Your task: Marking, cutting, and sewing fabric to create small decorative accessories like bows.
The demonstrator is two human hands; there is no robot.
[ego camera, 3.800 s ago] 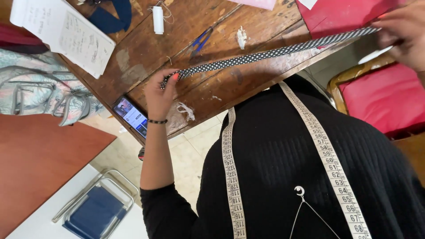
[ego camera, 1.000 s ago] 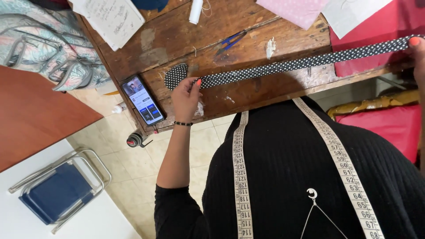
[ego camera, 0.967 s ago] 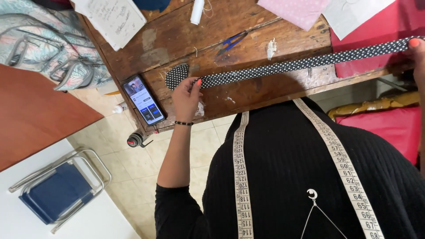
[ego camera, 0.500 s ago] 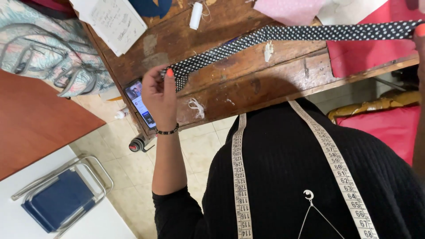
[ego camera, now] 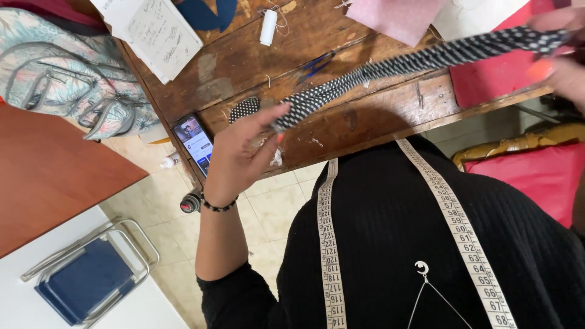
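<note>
Long black fabric strip with white dots (ego camera: 414, 61) held taut above the worn brown wooden table (ego camera: 365, 122).

I see the left hand (ego camera: 241, 152), centre-left of frame, fingers pinching the strip's near end beside the lit smartphone (ego camera: 194, 141); the right hand (ego camera: 557, 58), upper right and blurred, pinches the far end.

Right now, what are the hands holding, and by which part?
Both hold one long black strip of white-dotted fabric, lifted above the wooden table. The left hand pinches one end; the right hand grips the other end, at the frame's edge.
</note>
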